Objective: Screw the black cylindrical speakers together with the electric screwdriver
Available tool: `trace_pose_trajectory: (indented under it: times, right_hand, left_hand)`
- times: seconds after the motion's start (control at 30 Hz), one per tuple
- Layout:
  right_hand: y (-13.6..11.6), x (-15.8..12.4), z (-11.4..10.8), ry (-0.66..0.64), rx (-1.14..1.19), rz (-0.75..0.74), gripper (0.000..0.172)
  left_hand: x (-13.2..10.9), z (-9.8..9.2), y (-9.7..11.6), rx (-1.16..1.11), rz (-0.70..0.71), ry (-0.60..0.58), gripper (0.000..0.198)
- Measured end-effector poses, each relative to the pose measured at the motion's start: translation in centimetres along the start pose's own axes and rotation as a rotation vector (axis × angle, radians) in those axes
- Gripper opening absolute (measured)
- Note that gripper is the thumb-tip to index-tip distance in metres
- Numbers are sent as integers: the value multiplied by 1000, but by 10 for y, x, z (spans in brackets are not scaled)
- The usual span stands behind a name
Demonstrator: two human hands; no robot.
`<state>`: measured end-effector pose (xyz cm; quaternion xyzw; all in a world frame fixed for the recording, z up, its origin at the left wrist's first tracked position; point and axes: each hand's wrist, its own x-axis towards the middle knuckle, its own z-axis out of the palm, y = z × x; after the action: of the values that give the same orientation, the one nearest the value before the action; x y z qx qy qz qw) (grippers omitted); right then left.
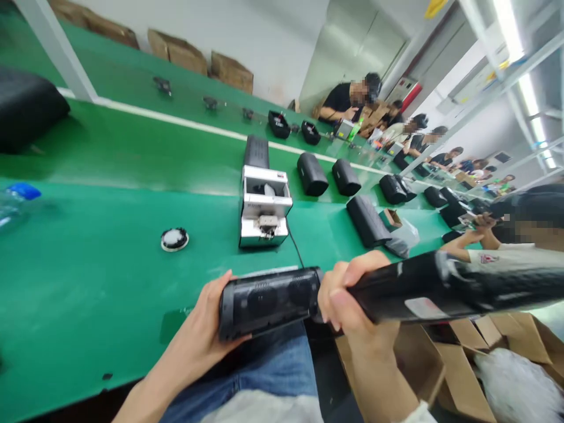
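Note:
My left hand (207,320) grips the left end of a black speaker housing (269,301), held above my lap at the table's edge. Its upper face has small slots and round shapes under a dark surface. My right hand (359,294) is wrapped round a black electric screwdriver (412,288), whose body runs to the right edge. The tool's tip is hidden behind my fingers, by the housing's right end; I cannot tell if they touch. Beyond the housing stands a white screw feeder (265,207). A round speaker driver (174,239) lies to its left.
Several black housings (312,174) stand on the green table (106,247). A blue-capped bottle (22,191) is at left, and open cardboard boxes (467,373) sit below right. A co-worker (524,247) is at right, with others farther along.

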<state>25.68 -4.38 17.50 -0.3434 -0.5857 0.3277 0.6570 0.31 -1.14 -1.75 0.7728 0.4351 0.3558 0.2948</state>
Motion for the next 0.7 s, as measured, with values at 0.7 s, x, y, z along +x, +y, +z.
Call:
trace_pose_trajectory:
  times: [0.7]
  right_hand:
    - [16, 2, -17, -157, 120, 65, 8]
  left_hand:
    - [-4, 4, 1, -66, -101, 3, 133]
